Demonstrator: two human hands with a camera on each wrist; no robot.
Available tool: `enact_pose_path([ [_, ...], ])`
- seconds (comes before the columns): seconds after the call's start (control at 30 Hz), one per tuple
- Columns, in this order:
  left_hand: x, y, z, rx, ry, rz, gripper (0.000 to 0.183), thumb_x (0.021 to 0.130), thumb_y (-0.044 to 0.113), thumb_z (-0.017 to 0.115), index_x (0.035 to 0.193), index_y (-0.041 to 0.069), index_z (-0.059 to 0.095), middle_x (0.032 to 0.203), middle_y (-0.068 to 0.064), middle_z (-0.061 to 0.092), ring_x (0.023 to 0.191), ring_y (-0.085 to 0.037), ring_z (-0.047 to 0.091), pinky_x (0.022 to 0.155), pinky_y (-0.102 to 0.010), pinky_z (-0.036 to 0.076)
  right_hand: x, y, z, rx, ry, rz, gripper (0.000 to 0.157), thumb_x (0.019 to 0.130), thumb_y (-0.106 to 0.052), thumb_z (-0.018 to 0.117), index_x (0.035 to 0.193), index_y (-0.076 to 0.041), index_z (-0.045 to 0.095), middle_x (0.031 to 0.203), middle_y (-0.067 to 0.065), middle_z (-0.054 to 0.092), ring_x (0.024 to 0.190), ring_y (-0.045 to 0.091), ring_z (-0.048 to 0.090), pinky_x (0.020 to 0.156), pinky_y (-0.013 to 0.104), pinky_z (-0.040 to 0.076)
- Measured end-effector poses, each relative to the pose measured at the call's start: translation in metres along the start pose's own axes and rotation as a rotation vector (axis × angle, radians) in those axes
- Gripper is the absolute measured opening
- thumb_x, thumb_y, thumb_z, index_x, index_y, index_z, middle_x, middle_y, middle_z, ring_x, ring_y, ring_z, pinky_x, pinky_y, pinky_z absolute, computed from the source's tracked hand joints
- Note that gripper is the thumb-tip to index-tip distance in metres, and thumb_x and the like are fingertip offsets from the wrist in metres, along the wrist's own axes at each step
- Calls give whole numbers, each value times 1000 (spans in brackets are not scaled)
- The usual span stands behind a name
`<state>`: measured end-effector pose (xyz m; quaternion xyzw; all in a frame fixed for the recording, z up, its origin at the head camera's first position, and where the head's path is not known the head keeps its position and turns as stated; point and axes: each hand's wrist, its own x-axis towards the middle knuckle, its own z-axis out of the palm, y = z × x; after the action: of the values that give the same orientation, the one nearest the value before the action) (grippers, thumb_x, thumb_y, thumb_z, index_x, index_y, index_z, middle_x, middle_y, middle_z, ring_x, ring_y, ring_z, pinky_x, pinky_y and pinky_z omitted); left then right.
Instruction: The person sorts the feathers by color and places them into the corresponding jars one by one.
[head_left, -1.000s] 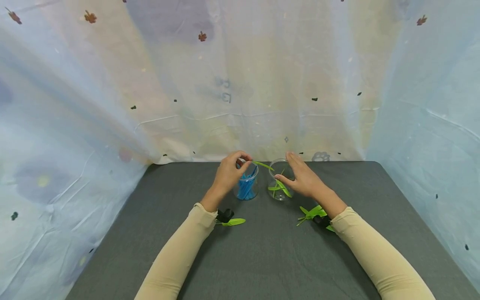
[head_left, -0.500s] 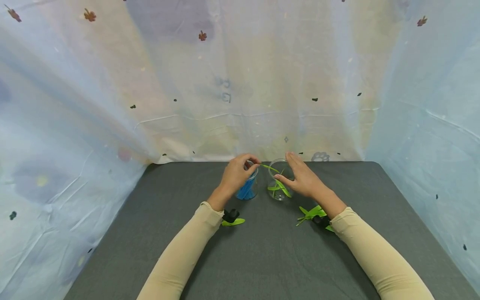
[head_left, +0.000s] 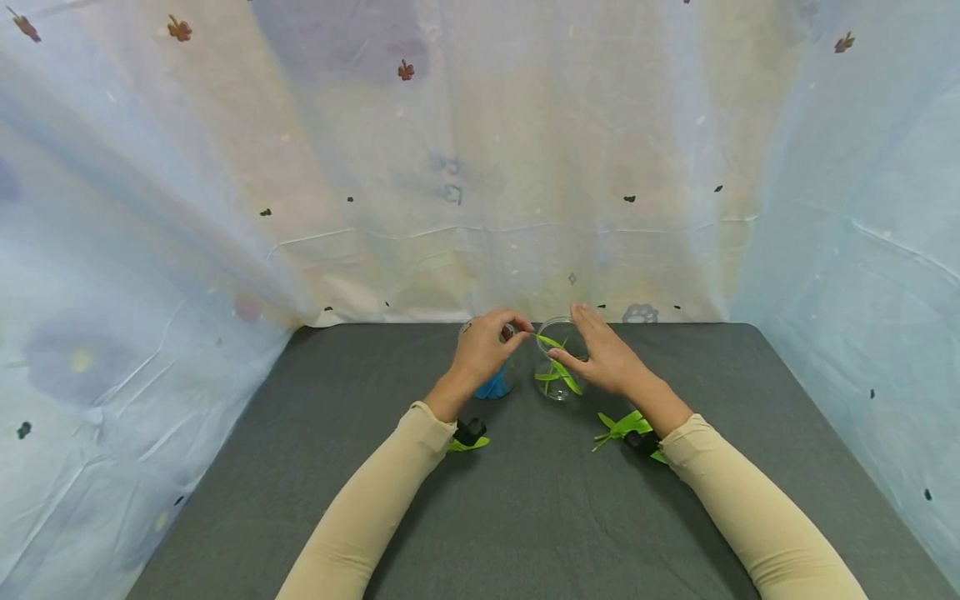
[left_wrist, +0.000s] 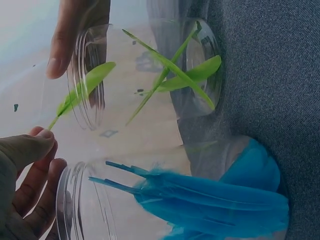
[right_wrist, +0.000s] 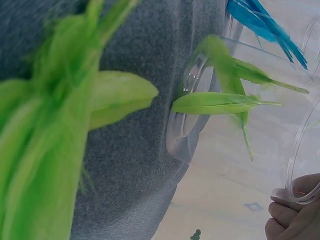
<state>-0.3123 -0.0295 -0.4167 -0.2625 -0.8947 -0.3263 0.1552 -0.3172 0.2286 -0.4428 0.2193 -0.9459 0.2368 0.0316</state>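
Note:
My left hand (head_left: 483, 348) pinches the quill of a green feather (left_wrist: 92, 82) between thumb and finger. The feather's vane overlaps the mouth of a clear jar (head_left: 542, 371). My right hand (head_left: 606, 354) holds that jar near its rim, thumb on the near side and fingers toward the far side. Several other green feathers (right_wrist: 212, 103) lean crossed inside the jar, as the right wrist view shows. Just left of it stands a second clear jar (left_wrist: 64, 202) with blue feathers (left_wrist: 210, 200), partly hidden by my left hand in the head view.
Loose green feathers (head_left: 618, 425) lie on the dark grey tabletop (head_left: 540, 517) under my right wrist. Another green feather (head_left: 468, 445) lies by my left wrist, partly covered. A patterned curtain (head_left: 495, 167) hangs behind the table.
My left hand has moved right, from over the blue-feather jar to the other jar's rim, carrying the green feather over its mouth. The right hand has stayed in place.

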Motion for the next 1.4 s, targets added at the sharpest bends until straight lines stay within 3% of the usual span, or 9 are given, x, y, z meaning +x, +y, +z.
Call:
enact_pose_path([
  [0.27, 1, 2, 1, -16, -12, 14, 14, 104, 20, 74, 118, 17, 77, 112, 0, 75, 89, -16, 68, 66, -29, 54, 2, 0, 1, 7, 5, 3, 106, 104, -69, 57, 172, -3, 10, 178, 24, 9, 164, 48, 8, 131, 65, 12],
  [0.6, -4, -2, -7, -26, 23, -25, 12, 105, 20, 74, 117, 20, 76, 113, 2, 75, 91, -15, 69, 67, -32, 56, 3, 0, 0, 12, 5, 6, 106, 104, -69, 57, 172, -3, 11, 178, 24, 8, 164, 48, 8, 131, 65, 12],
  [1.4, -50, -36, -47, -58, 78, -72, 10, 104, 17, 76, 114, 18, 76, 106, 5, 73, 86, -14, 65, 58, -35, 51, 2, 1, 0, 0, 1, -3, 106, 104, -69, 57, 173, -7, 7, 179, 20, 8, 165, 42, 6, 129, 68, 14],
])
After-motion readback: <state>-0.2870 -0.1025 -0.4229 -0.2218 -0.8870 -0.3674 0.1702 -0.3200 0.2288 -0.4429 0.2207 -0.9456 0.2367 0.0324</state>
